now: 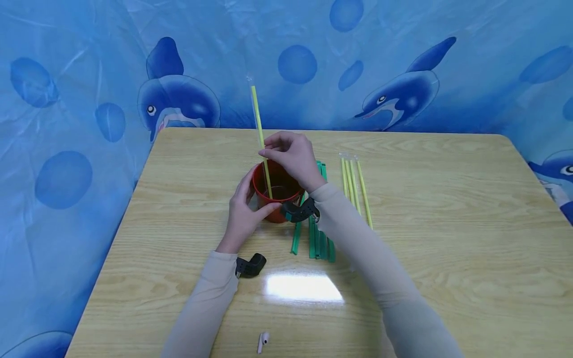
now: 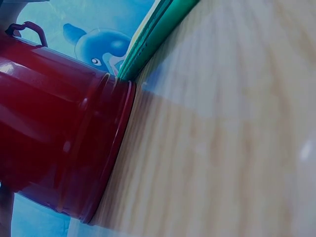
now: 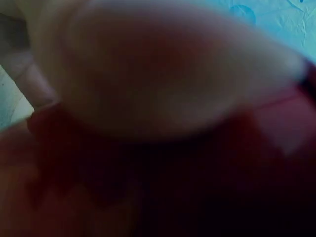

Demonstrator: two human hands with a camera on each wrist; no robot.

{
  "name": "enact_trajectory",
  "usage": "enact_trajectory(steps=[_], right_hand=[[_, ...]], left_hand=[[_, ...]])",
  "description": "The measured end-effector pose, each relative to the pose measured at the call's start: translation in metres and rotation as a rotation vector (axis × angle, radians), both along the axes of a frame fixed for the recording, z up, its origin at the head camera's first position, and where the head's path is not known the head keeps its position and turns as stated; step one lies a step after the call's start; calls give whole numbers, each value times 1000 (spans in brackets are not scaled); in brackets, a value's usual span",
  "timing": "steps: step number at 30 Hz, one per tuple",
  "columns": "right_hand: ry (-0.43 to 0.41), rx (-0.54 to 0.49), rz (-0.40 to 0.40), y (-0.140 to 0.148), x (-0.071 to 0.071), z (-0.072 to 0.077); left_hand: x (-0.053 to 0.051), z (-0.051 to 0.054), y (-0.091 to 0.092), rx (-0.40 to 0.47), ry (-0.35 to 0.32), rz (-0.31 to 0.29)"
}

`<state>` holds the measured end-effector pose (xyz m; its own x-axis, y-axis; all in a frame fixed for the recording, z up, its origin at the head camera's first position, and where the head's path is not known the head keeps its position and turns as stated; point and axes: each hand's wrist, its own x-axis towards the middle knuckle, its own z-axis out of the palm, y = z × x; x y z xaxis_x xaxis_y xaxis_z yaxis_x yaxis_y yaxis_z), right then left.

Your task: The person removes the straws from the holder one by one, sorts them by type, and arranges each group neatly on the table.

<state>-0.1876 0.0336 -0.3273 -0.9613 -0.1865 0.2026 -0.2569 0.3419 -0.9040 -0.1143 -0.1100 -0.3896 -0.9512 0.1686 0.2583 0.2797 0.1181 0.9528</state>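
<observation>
A red metal bucket point(image 1: 284, 175) with a small handle stands on the table; its side point(image 2: 49, 123) fills the left of the left wrist view. My left hand point(image 1: 242, 214) grips it, thumb on the near side and fingers round the left. Over the rim, my right hand point(image 1: 293, 155) pinches a yellow straw point(image 1: 257, 110) in a clear wrapper between thumb and fingers. The straw stands nearly upright, leaning slightly left, with its lower end inside the bucket. The right wrist view is dark and blurred, mostly skin and the red bucket point(image 3: 281, 128).
Several green strips point(image 1: 318, 241) lie right of the bucket, partly hidden by the right arm. Beyond them are several more wrapped yellow straws point(image 1: 350, 181). A white earbud point(image 1: 262, 342) lies at the table's near edge. A blue dolphin-print sheet point(image 1: 297, 99) hangs behind.
</observation>
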Motion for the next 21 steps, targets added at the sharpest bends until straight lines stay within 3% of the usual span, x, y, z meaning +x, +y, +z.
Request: enact_trajectory(steps=[2,7,18,21], right_hand=[[9,9,-1,0,-1,-1],[14,20,8,0,-2,0],[21,48,9,-1,0,0],[24,37,7,0,1,0]], left_hand=[[4,7,0,-7,0,1],[4,9,1,-1,3,-1],[5,10,1,-2,-1,-1],[3,5,0,-2,1,-2]])
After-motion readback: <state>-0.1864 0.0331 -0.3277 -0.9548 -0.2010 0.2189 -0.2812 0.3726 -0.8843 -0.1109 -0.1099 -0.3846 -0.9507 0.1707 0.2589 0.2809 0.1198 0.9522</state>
